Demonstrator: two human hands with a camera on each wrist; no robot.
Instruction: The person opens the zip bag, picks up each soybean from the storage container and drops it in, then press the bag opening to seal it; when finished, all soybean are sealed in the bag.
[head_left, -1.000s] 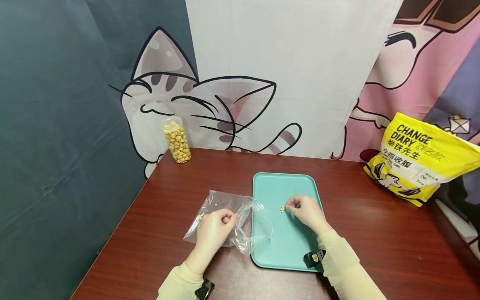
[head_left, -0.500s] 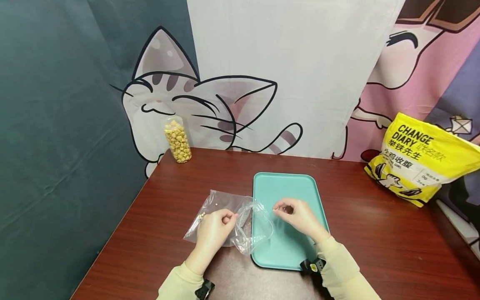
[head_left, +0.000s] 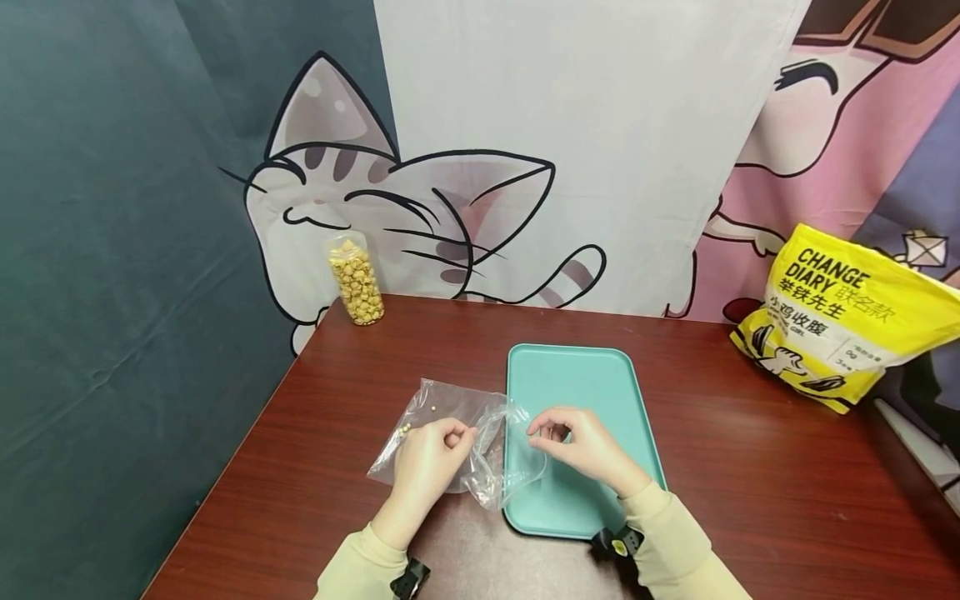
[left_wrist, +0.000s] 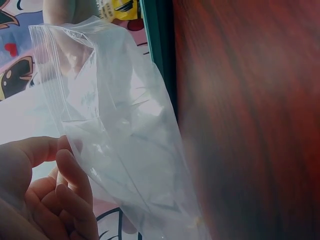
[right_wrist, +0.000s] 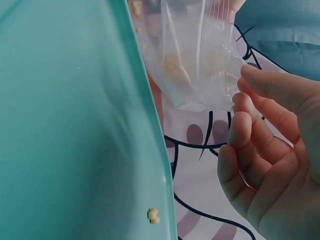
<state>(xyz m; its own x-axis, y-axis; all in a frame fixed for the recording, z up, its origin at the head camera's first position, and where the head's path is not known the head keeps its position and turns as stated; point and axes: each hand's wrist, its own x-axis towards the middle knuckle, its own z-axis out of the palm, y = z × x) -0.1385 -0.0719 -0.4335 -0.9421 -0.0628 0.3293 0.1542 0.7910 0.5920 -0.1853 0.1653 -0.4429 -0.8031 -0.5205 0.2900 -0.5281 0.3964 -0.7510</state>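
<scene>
A clear zip bag (head_left: 486, 475) lies on the table, its mouth overlapping the left edge of the turquoise tray (head_left: 573, 367). My left hand (head_left: 427, 458) pinches the bag near its mouth between thumb and index finger; the left wrist view shows the zip strip (left_wrist: 50, 75) above that pinch. A few small round yellow pieces (head_left: 405, 429) are in the bag. Over the tray's left part, my right hand (head_left: 588, 450) has its thumb and fingers loosely bent and slightly apart, fingertips right at the bag's mouth. Small yellow pieces (right_wrist: 153, 216) on the tray show in the right wrist view, hidden behind the hand in the head view.
A clear jar of popcorn (head_left: 356, 283) stands at the table's back left corner. At the right back leans a large yellow snack bag (head_left: 832, 317). Behind the brown table (head_left: 300, 467) hangs a cloth (head_left: 637, 125) printed with cartoon animals.
My right hand has moved left, from beside the small pieces on the tray to the bag's mouth, covering those pieces in the head view. The left hand keeps its pinch, unmoved.
</scene>
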